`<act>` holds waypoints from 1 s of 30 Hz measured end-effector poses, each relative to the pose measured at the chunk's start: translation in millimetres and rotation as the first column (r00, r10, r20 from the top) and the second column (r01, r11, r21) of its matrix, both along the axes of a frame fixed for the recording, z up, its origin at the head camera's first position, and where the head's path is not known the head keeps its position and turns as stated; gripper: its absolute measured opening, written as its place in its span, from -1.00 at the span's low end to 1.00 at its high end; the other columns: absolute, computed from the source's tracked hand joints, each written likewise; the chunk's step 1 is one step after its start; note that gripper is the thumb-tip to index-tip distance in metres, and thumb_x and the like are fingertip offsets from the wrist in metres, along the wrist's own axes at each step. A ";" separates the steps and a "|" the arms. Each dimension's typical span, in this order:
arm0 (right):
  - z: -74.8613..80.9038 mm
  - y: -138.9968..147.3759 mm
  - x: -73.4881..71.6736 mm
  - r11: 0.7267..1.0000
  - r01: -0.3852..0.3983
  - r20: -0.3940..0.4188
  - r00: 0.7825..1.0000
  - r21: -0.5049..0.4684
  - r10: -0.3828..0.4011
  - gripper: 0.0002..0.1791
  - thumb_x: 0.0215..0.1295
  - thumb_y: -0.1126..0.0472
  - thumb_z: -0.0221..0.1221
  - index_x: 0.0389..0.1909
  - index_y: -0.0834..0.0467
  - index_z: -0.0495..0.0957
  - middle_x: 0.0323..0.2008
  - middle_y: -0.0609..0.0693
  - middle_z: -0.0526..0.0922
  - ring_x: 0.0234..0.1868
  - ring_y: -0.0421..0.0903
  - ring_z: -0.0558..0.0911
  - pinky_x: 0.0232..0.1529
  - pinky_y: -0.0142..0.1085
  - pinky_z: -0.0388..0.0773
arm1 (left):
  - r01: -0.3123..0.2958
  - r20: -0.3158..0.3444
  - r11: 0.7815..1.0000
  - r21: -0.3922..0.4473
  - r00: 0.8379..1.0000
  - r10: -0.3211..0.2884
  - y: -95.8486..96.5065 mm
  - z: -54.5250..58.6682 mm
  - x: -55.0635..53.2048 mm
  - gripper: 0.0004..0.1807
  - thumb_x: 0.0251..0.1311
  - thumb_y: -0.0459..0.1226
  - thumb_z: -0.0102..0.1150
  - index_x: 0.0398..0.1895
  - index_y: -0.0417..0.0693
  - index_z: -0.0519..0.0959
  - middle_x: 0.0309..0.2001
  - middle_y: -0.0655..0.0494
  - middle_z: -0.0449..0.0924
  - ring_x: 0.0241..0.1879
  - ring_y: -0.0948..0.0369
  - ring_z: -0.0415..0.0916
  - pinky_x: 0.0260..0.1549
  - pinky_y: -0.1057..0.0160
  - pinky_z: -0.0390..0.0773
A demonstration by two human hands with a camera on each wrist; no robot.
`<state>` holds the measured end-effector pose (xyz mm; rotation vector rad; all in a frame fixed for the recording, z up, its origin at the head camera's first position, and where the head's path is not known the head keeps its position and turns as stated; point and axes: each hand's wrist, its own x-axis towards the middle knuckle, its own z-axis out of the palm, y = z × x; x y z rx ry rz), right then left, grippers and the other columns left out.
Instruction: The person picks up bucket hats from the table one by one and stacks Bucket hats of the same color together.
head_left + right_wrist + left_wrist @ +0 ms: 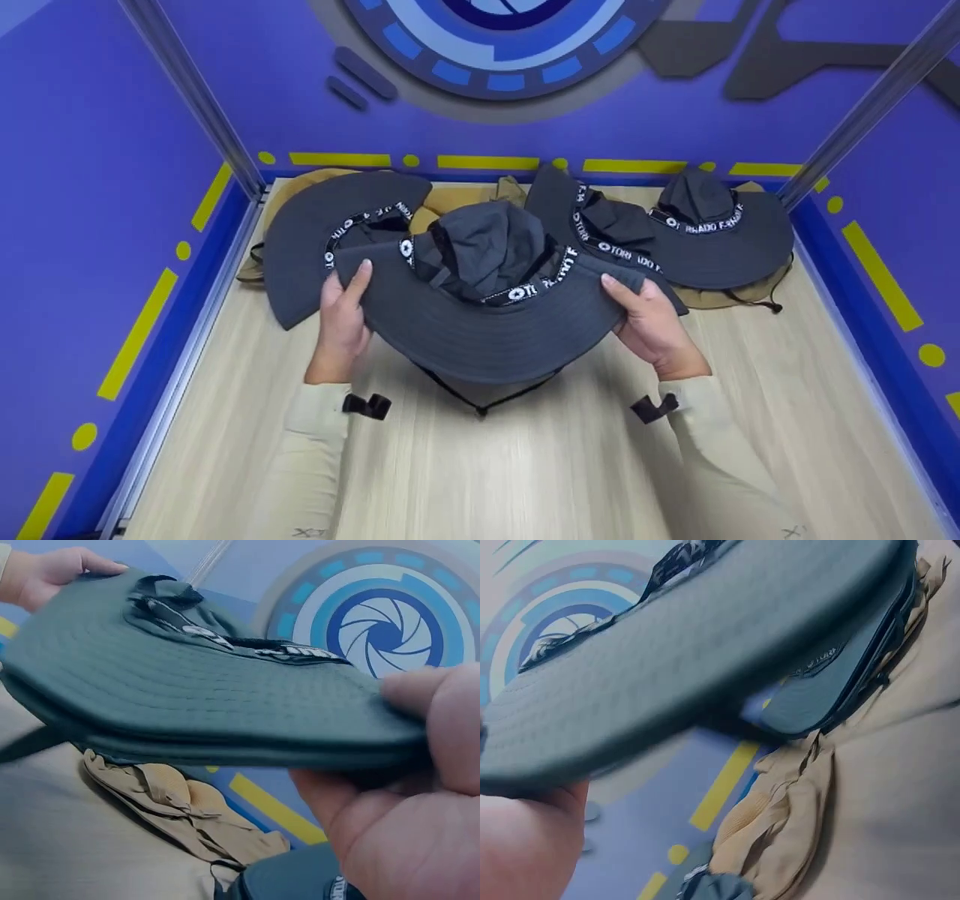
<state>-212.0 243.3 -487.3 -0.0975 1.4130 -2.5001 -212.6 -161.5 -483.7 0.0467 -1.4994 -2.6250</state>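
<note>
Both hands hold a dark grey bucket hat over the table, its wide brim toward me and its crumpled crown behind. Lettered black-and-white tape runs round the inside edge. My left hand pinches the brim's left end, thumb on top. At the opposite end, my right hand grips the brim, thumb above and fingers beneath, as the right wrist view also shows around the brim. A black chin cord hangs in a loop under the front edge.
Along the back of the table lie more grey hats: one at left, one behind the held hat, one at right. Tan hats show beneath and between them. Blue panels enclose the back and sides.
</note>
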 end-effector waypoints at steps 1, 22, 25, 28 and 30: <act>1.5 0.0 -2.0 0.999 -0.026 0.000 1.000 0.024 0.026 -0.72 0.59 0.22 0.04 0.14 0.24 0.58 -0.08 0.05 0.77 -0.10 -0.09 0.77 -0.09 -0.19 0.73 | -0.010 0.005 1.000 -0.020 1.000 0.011 -3.7 1.8 0.7 -0.68 0.53 -0.28 0.03 0.23 -0.25 0.41 -0.03 0.05 0.69 -0.03 0.22 0.70 0.07 0.24 0.67; -52.6 -90.1 -9.1 0.972 0.064 0.054 0.995 0.227 -0.078 -0.66 0.46 0.19 0.23 0.16 0.25 0.55 -0.16 0.05 0.77 -0.16 -0.07 0.78 -0.07 -0.15 0.75 | -0.174 0.084 0.914 -0.368 0.972 0.219 -87.7 -21.7 4.1 -0.76 0.38 -0.44 0.19 0.05 -0.15 0.47 0.00 0.13 0.57 -0.03 0.29 0.61 0.05 0.39 0.63; -73.3 -99.8 -4.4 0.957 0.048 0.059 0.996 0.287 -0.068 -0.63 0.47 0.18 0.23 0.17 0.30 0.58 -0.16 0.04 0.79 -0.18 -0.10 0.78 -0.06 -0.20 0.74 | -0.176 0.150 0.892 -0.416 0.954 0.259 -94.6 -43.8 12.7 -0.69 0.39 -0.45 0.17 0.14 -0.21 0.43 0.10 0.04 0.52 -0.01 0.32 0.58 0.03 0.44 0.61; -89.3 -107.5 -3.4 0.912 0.054 0.022 0.997 0.407 -0.068 -0.68 0.43 0.17 0.27 0.06 0.30 0.64 -0.22 0.00 0.79 -0.25 -0.17 0.76 -0.12 -0.31 0.71 | -0.151 0.209 0.848 -0.507 0.934 0.292 -101.7 -60.5 17.5 -0.64 0.42 -0.41 0.15 0.22 -0.24 0.39 0.25 -0.08 0.47 0.08 0.29 0.51 0.07 0.45 0.55; -97.1 -112.6 -4.7 0.862 0.078 -0.027 0.997 0.501 -0.075 -0.73 0.37 0.19 0.33 -0.03 0.28 0.68 -0.27 -0.01 0.77 -0.32 -0.20 0.72 -0.19 -0.36 0.68 | -0.125 0.248 0.817 -0.563 0.917 0.312 -106.4 -68.1 19.6 -0.61 0.44 -0.38 0.15 0.26 -0.23 0.36 0.33 -0.14 0.43 0.18 0.23 0.46 0.15 0.39 0.50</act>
